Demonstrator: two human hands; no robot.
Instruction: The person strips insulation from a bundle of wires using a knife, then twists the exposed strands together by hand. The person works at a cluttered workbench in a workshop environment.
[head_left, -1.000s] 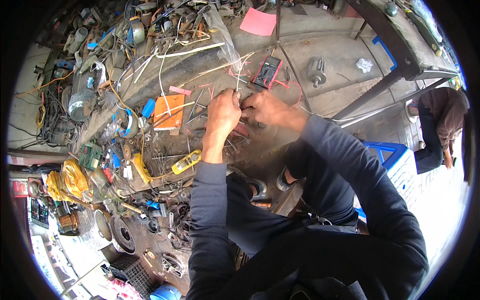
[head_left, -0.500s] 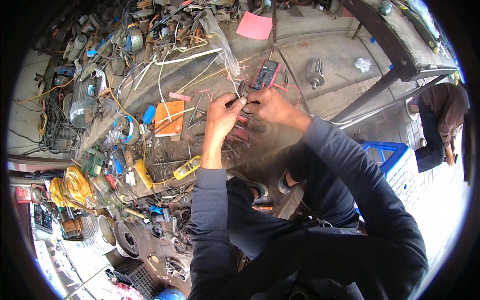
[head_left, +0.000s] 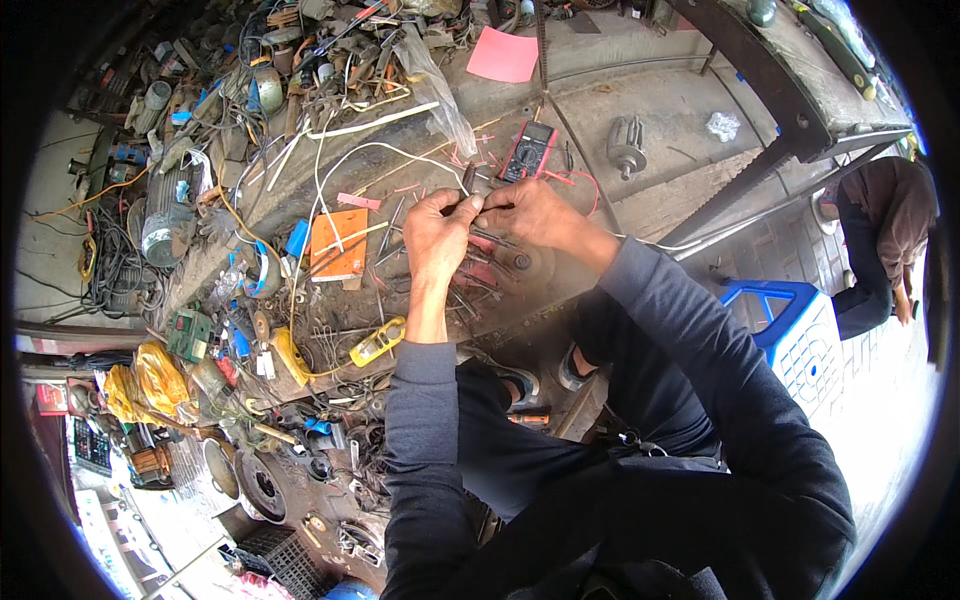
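Note:
My left hand (head_left: 437, 238) is closed in a pinch, and a thin white wire (head_left: 388, 147) arcs over from the left to its fingertips. A short dark piece (head_left: 470, 178) stands up just above the fingers; whether they grip it I cannot tell. Close by on the right, my right hand (head_left: 540, 212) is also pinched, its fingertips nearly meeting the left ones. What lies between its fingers is too small to make out. Beyond it rests a red-edged multimeter (head_left: 529, 151) with a red lead. Several slim tools (head_left: 480, 272) lie below the hands.
An orange booklet (head_left: 338, 246) and a yellow clamp meter (head_left: 378, 341) lie to the left. Heaped motors, cables and scrap (head_left: 260, 90) fill the far left. A metal rotor (head_left: 627, 146) sits at right, beyond a blue-and-white stool (head_left: 790, 335). Another person (head_left: 880, 240) crouches far right.
Both hands have shifted slightly left, still pinched close together. The white wire now bows in a wide arc to the left of the fingertips.

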